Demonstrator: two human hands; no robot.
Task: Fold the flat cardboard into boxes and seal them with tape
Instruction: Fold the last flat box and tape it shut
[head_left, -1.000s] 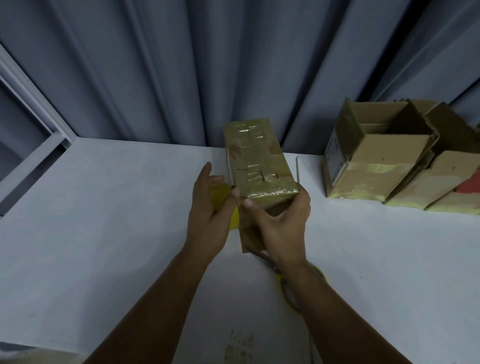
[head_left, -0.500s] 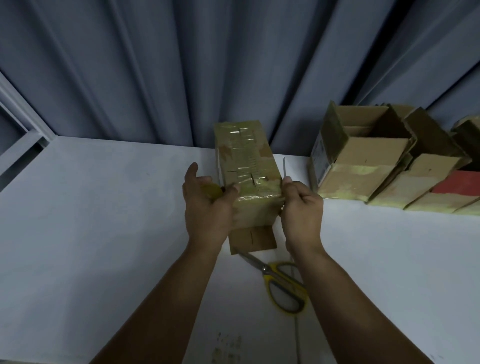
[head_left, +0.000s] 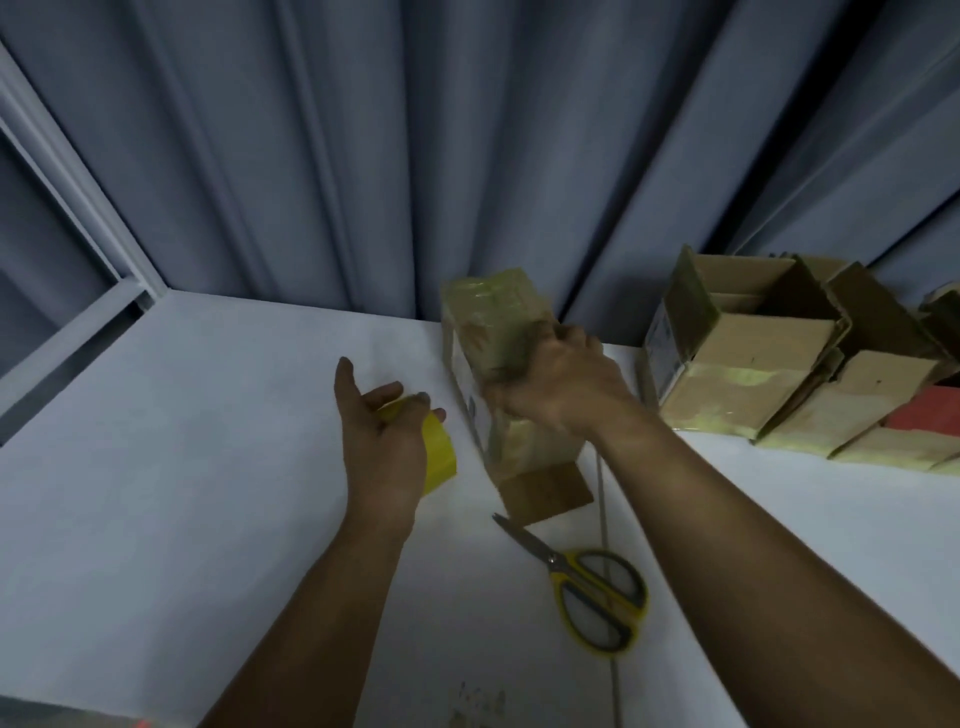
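A long cardboard box wrapped in glossy tape lies on the white table, its far end by the curtain. My right hand lies over its top and grips it near the middle. A bare cardboard flap sticks out at the box's near end. My left hand is to the left of the box and holds a yellow tape roll just above the table, apart from the box.
Yellow-handled scissors lie shut on the table in front of the box. Several open, taped cardboard boxes stand in a row at the back right. A grey curtain hangs behind the table; a window frame is at the left.
My left hand has pulled away to the left with the tape roll. My right hand has shifted from the box's right side onto its top. The box has tilted slightly.
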